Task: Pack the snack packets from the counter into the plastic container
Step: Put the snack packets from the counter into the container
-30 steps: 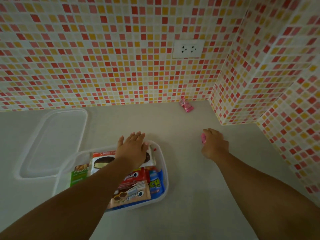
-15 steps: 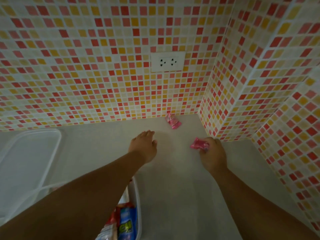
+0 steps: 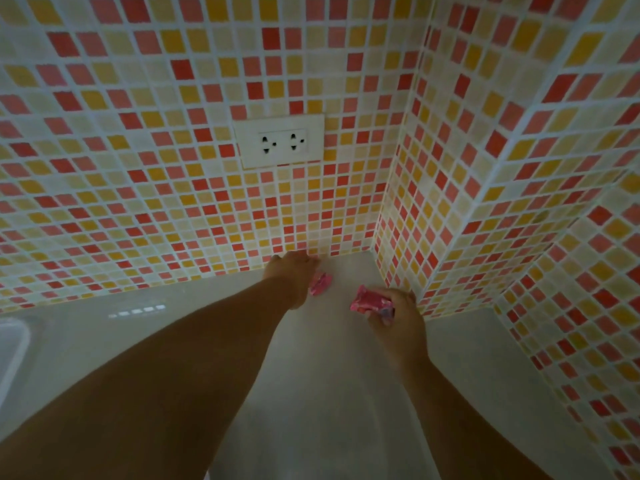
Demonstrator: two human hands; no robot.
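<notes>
Two small pink snack packets are in view on the grey counter. One pink packet lies near the back wall in the corner. My left hand is stretched over it palm down, with the packet showing at its thumb side; no closed hold is visible. My right hand pinches the other pink packet and holds it just above the counter, near the tiled pillar. The plastic container is out of view.
A clear plastic lid shows at the left edge. The mosaic-tiled back wall carries a white double socket. A tiled pillar juts out on the right and narrows the corner.
My left hand left the container and reached forward to the packet by the wall. My right hand lifted its pink packet and moved forward. The view tipped up and the container dropped out of sight.
</notes>
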